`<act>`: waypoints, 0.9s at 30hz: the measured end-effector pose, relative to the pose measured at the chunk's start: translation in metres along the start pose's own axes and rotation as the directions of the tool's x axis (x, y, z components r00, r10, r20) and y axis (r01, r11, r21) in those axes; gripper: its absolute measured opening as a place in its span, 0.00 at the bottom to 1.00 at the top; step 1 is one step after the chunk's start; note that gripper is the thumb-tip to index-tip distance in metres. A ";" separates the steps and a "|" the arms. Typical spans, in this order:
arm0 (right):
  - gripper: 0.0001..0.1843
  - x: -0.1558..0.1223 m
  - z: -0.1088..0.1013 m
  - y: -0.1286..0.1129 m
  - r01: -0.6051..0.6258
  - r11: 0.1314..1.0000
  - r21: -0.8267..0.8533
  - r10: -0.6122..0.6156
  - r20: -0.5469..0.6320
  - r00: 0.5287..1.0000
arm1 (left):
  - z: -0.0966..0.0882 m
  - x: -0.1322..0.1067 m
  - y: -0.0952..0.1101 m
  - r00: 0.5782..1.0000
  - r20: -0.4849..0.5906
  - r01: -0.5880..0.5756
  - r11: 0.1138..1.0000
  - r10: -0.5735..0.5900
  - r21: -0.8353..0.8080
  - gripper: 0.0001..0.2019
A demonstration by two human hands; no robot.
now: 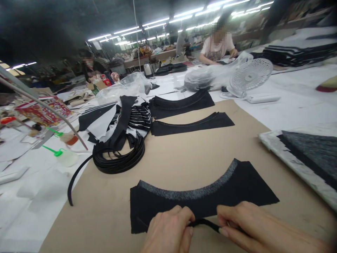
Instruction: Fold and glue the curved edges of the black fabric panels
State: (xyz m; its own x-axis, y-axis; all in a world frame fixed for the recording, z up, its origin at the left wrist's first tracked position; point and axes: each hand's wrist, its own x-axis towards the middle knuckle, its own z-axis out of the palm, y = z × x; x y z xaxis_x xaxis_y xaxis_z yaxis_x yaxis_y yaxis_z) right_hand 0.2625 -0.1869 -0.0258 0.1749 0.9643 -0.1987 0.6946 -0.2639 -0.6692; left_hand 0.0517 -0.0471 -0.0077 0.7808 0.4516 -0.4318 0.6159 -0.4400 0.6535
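Observation:
A curved black fabric piece (205,196) with a grey fuzzy inner edge lies flat on the brown paper sheet (184,154) in front of me. My left hand (168,232) and my right hand (252,228) are both at its near edge, fingers pinched. Between them they hold a narrow black strip (204,222) along that edge. A coil of black strips (118,158) lies to the upper left, one end trailing off toward the left.
Two stacks of curved black pieces (192,123) lie farther back. Striped and black scraps (131,117), glue bottles with green nozzles (64,154), a white fan (249,77) and a grey-topped board (308,154) surround the sheet. Other people work at far tables.

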 end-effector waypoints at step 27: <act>0.12 0.069 -0.011 -0.014 -0.046 0.915 -0.400 0.117 0.154 0.981 | 0.008 0.057 0.008 0.951 -0.177 0.254 0.967 -0.253 -0.021 0.06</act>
State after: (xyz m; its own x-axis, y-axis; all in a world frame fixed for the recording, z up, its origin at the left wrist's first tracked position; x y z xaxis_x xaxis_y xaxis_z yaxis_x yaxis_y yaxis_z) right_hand 0.2724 -0.1162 -0.0219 0.1455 0.9121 -0.3834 0.9068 -0.2779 -0.3169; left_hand 0.1016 -0.0312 -0.0325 0.5679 0.6784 -0.4661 0.7915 -0.2948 0.5354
